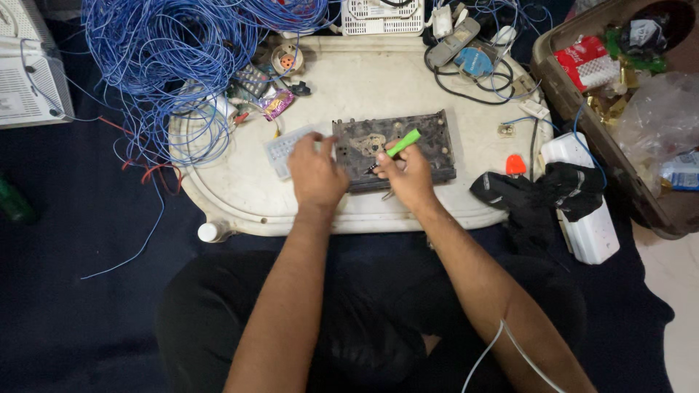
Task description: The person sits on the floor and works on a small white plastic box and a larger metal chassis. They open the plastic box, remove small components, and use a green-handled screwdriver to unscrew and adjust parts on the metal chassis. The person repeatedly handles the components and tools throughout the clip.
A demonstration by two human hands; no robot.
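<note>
The dark, grimy rectangular circuit board (397, 149) lies mid-tray on the white oval plastic tray (240, 196), under both hands. The right hand (409, 175) grips a green-handled screwdriver (397, 148) (tip on the board), apparently working a screw; the left hand (314, 173) presses the board's left edge, fingers curled, steadying it.

Grimy matt metal chassis (394, 149), plastic screwdriver (401, 144)

Screwdriver handle (403, 143) is showing bright green; device casing (408, 138) is showing dark grey w/ rust-brown blotches. Tray (364, 80) is showing off-white. Wire coil (182, 51) is showing blue. Cloth (539, 191) is showing black; small cap (515, 164) orange.
</note>
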